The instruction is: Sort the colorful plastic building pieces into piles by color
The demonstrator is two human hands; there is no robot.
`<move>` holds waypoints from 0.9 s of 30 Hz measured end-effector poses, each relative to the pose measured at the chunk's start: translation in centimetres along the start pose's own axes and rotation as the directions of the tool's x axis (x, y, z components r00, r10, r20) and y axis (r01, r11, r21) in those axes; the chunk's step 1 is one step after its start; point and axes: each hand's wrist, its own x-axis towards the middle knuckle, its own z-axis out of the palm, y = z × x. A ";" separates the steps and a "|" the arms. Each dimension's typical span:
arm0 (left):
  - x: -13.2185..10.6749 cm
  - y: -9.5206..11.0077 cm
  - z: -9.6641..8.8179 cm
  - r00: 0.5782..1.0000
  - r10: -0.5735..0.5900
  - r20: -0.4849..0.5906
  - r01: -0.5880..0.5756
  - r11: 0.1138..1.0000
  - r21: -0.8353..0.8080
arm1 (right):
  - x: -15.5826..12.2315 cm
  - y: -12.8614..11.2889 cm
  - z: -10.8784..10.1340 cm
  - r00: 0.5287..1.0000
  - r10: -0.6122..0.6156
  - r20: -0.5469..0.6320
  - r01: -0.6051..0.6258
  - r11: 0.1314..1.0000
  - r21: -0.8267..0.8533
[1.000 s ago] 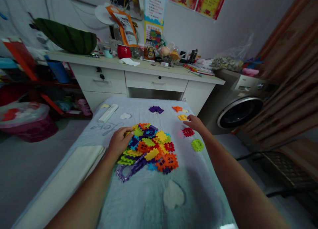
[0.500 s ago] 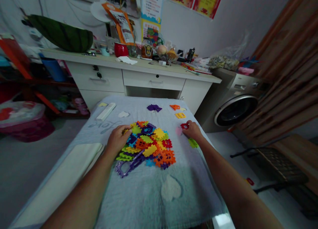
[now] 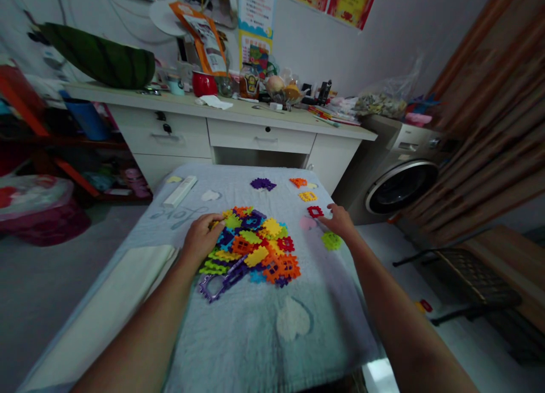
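A heap of bright plastic interlocking pieces (image 3: 255, 248) lies on a pale blue cloth (image 3: 264, 336) spread over a table. My left hand (image 3: 199, 237) rests on the heap's left edge, its fingers curled over a yellow piece. My right hand (image 3: 340, 220) lies at the cloth's right side with fingers stretched out and nothing in them, its fingertips just right of a single red piece (image 3: 315, 211). A green piece (image 3: 331, 241) sits close below that hand. Farther back lie a yellow piece (image 3: 307, 196), an orange piece (image 3: 298, 182) and a purple piece (image 3: 263, 184).
A white bar-shaped object (image 3: 180, 191) lies at the cloth's far left. A folded cream cloth (image 3: 114, 302) covers the left edge. Behind stand a cluttered white desk (image 3: 259, 137) with a watermelon (image 3: 100, 58), and a washing machine (image 3: 400, 177) to the right.
My right hand drew back from the far loose pieces, closed over the red piece, then came off it; the red piece now lies slightly farther away. My left hand stayed on the heap.
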 end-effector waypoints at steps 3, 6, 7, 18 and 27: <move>0.0 0.1 0.0 1.000 0.000 0.002 0.000 1.000 0.003 | -2.4 1.5 -0.9 0.991 -0.057 0.119 0.063 0.997 -0.040; 0.1 0.0 0.0 1.000 -0.002 0.002 0.002 1.000 0.001 | -5.3 2.0 -1.0 0.978 -0.069 0.196 0.089 0.991 -0.095; 0.1 -0.1 0.1 1.000 -0.002 0.000 0.002 1.000 0.001 | -6.1 2.0 -0.8 0.978 -0.060 0.197 0.084 0.990 -0.113; 0.2 -0.4 0.2 1.000 0.001 0.003 -0.001 1.000 0.006 | -6.0 0.6 0.8 0.999 0.006 0.037 -0.003 0.997 -0.078; 0.1 -0.1 0.1 1.000 0.007 0.003 -0.007 1.000 0.006 | -4.7 0.5 0.5 0.999 0.005 0.051 0.002 0.990 -0.142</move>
